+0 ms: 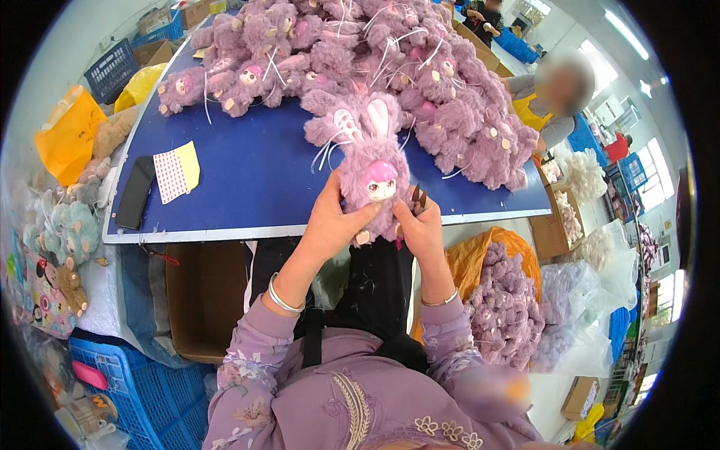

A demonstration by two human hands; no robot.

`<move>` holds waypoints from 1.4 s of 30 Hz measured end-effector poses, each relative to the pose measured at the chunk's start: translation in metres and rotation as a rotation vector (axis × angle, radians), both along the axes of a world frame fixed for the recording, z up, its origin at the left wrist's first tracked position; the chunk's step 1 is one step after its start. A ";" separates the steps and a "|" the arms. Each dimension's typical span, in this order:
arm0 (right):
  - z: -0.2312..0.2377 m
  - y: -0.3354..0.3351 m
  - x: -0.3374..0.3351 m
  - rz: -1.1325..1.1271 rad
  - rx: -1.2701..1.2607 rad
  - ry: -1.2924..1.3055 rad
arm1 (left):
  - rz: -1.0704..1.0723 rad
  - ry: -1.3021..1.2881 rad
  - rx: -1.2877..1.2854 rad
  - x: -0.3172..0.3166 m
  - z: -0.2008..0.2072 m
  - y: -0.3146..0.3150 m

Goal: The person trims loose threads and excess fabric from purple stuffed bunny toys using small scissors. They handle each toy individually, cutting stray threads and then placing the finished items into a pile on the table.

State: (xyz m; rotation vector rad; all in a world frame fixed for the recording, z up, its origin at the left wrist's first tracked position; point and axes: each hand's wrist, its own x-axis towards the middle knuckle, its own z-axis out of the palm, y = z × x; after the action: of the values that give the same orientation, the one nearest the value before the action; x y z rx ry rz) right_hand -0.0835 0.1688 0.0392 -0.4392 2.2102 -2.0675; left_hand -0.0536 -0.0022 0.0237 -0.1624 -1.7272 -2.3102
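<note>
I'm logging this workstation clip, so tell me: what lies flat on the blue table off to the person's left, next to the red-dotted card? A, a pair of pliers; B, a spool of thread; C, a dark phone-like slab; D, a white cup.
C: a dark flat slab lies on the blue table just left of the dotted card, away from the left hand and right hand holding the purple plush doll.

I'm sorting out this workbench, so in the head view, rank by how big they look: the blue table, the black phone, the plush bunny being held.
1. Blue table, by far the largest.
2. Plush bunny.
3. Black phone, though the bunny's nearness to the camera may inflate the gap.
</note>
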 end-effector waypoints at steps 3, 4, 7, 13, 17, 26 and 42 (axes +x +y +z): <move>0.009 -0.002 0.003 0.050 0.042 -0.104 | -0.004 -0.035 -0.096 0.002 0.003 -0.005; 0.005 -0.002 0.002 0.054 0.006 -0.122 | -0.002 -0.051 -0.118 0.003 0.005 -0.006; -0.011 0.002 -0.003 -0.015 -0.100 -0.091 | -0.033 -0.056 -0.108 0.005 0.008 -0.006; 0.053 0.103 -0.028 -0.088 -0.548 0.495 | -0.063 0.050 0.040 -0.002 0.022 -0.034; 0.082 0.099 -0.038 0.022 -0.815 0.339 | 0.231 -0.030 -0.403 -0.056 0.016 -0.063; -0.055 0.010 -0.049 0.004 0.061 0.216 | 0.511 0.081 -1.366 -0.155 -0.018 -0.060; -0.010 0.011 -0.075 0.153 -0.257 -0.178 | -0.256 -0.193 0.032 -0.046 -0.004 -0.085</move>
State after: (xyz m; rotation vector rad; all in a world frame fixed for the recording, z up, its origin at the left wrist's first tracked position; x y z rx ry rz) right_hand -0.1585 0.1798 0.0288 -0.4104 1.7650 -2.2192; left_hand -0.0992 -0.0875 0.0199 -0.1676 -1.8546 -2.6117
